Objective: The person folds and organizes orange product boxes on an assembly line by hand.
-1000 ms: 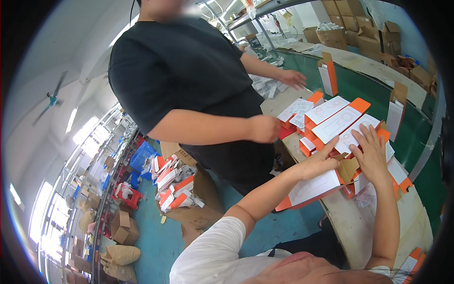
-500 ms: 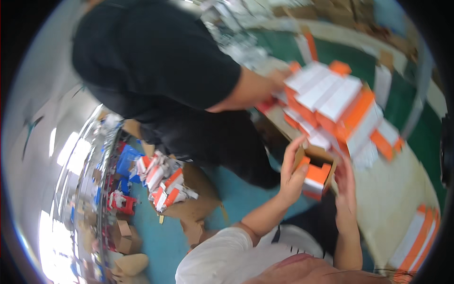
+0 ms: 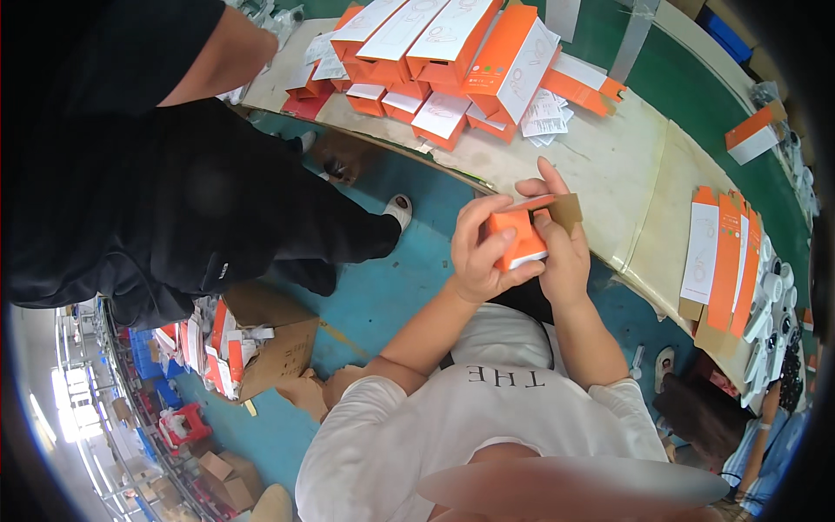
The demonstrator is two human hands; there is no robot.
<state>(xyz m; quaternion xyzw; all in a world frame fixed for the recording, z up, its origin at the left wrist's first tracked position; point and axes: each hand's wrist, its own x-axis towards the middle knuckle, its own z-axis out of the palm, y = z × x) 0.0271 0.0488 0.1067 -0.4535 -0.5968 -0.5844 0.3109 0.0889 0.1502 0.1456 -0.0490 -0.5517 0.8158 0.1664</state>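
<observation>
In front of my body, above the floor just off the table's near edge, I hold a small orange and white carton point(image 3: 519, 246). My left hand point(image 3: 476, 252) is closed around its left side, thumb across the orange face. On the other side, my right hand point(image 3: 564, 261) grips it with the thumb pressed at the top by a raised brown cardboard flap point(image 3: 567, 211); its index finger points outward. What is inside the carton is hidden. Beyond my hands, a stack of orange and white cartons point(image 3: 448, 39) rests on the table beside printed leaflets point(image 3: 546, 116).
A co-worker in black point(image 3: 174, 187) stands at left. Flat cartons point(image 3: 718, 252) and white devices point(image 3: 765, 304) lie along the table point(image 3: 644, 183) at right. On the floor at left is a cardboard box point(image 3: 283, 344) with orange and white cartons. Another person's arm point(image 3: 761, 435) shows at lower right.
My view has swung right, so the stack appears farther left. The carton is tilted differently, and my right thumb is now at its top. The co-worker's hand no longer shows at the stack.
</observation>
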